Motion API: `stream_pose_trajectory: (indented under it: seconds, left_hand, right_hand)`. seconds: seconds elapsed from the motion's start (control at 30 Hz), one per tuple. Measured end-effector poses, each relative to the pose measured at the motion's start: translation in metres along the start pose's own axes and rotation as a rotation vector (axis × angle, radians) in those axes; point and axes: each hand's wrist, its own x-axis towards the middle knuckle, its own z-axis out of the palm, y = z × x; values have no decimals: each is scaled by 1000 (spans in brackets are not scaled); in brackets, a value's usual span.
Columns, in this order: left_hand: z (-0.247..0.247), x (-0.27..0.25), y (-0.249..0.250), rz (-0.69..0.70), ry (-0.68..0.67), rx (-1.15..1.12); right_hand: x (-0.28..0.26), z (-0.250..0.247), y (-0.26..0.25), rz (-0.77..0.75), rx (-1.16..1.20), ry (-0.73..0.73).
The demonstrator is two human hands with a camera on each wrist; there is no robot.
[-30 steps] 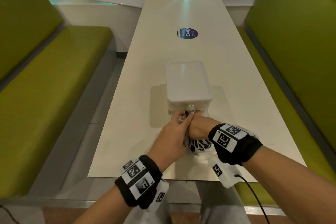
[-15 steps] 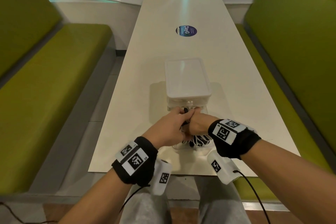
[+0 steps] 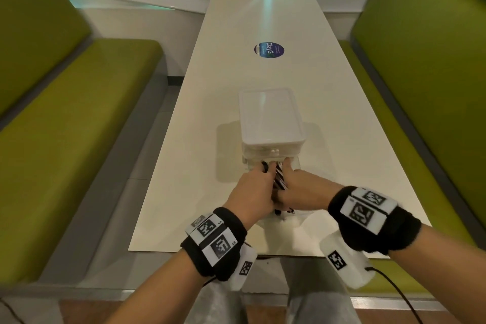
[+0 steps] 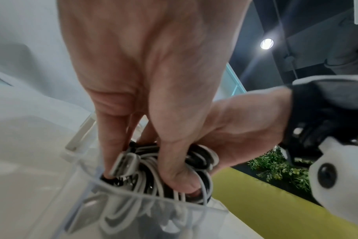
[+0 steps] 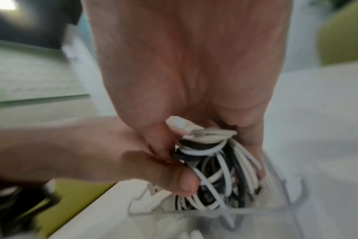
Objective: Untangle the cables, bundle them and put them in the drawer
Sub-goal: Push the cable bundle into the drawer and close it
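A bundle of black and white cables [image 3: 279, 179] [image 4: 164, 174] [image 5: 215, 166] sits between both hands, partly inside the pulled-out clear drawer [image 3: 294, 163] [image 4: 133, 210] [image 5: 286, 210] of a white box [image 3: 271, 116]. My left hand [image 3: 252, 192] [image 4: 145, 129] grips the bundle from the left, thumb and fingers curled round the coils. Gripping it from the right is my right hand [image 3: 302, 189] [image 5: 194, 97], with a white plug against the palm. The drawer's floor is hidden by the hands.
The white table [image 3: 263, 73] carries a round blue sticker [image 3: 269, 50] beyond the box. Green benches [image 3: 65, 113] [image 3: 434, 87] flank the table on both sides. My knees are below the table's near edge.
Both hands have pushed the cable bundle forward and down into the open drawer. The hands stay clasped on it throughout.
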Motion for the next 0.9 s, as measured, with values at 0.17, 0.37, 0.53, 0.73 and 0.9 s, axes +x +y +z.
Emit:
stream_pose_trajectory:
  seconds: [0.17,0.37,0.53,0.73,0.9]
  left_hand:
    - [4,-1,2,9,21,-13]
    - [11,-10,5,-20,32,-133]
    - [5,-4,1,-49,16,-131]
    - [-4,3,7,-42,-8,34]
    - [-4,2,6,-30,0,58]
  right_hand:
    - [-16,23,18,-69,-189,107]
    - [1,29,20,-114,-165,194]
    - [17,24,13,-42,19,243]
    - [16,41,25,-201,-309,391]
    - [5,38,17,-255,-627,507]
